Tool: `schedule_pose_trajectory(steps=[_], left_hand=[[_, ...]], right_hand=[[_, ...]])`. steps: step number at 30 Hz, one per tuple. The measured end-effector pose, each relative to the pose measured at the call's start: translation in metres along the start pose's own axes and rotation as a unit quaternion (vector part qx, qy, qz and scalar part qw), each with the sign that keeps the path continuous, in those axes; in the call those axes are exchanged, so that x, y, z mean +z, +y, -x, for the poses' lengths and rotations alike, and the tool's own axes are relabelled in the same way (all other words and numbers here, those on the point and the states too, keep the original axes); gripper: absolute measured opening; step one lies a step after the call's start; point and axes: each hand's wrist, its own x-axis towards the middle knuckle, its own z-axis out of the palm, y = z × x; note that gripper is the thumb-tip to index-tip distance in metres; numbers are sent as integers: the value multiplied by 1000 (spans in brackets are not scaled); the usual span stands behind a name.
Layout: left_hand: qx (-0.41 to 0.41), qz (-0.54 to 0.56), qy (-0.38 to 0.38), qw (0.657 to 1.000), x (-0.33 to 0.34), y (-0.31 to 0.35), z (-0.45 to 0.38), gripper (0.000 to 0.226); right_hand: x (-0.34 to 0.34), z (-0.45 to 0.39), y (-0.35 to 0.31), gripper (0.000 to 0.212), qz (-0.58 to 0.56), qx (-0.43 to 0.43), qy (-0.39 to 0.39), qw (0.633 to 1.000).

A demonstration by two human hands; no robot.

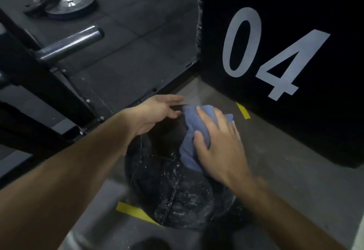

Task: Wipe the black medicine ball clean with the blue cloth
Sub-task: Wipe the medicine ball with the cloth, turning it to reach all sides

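Blue cloth (pixel 194 131) is pinned flat under your right hand (pixel 218 143) on the ball's (pixel 177 194) far side; left hand (pixel 155 112) spread wide, steadying. White smears remain near you: wipe there next.

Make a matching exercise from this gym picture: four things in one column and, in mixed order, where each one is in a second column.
Things
1. blue cloth
2. left hand
3. weight plates
4. yellow tape

Places
A. flat on the dark mat, far upper left
B. on the grey floor by the ball's near left edge
C. pressed on the ball under the right hand
D. open on the ball's far left side

Pairs: 1-C, 2-D, 3-A, 4-B
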Motion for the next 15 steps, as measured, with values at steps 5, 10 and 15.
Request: schedule_pose_trajectory(steps=[5,10,15], left_hand=[[18,-2,-25,1000,2,8,0,49],[68,-84,-7,994,8,13,7,25],[128,-166,31,977,22,9,12,27]], right_hand=[[24,58,-30,75,119,-189,-19,974],[14,46,-13,74,124,-163,-9,979],[-5,-2,17,67,-18,43,17,999]])
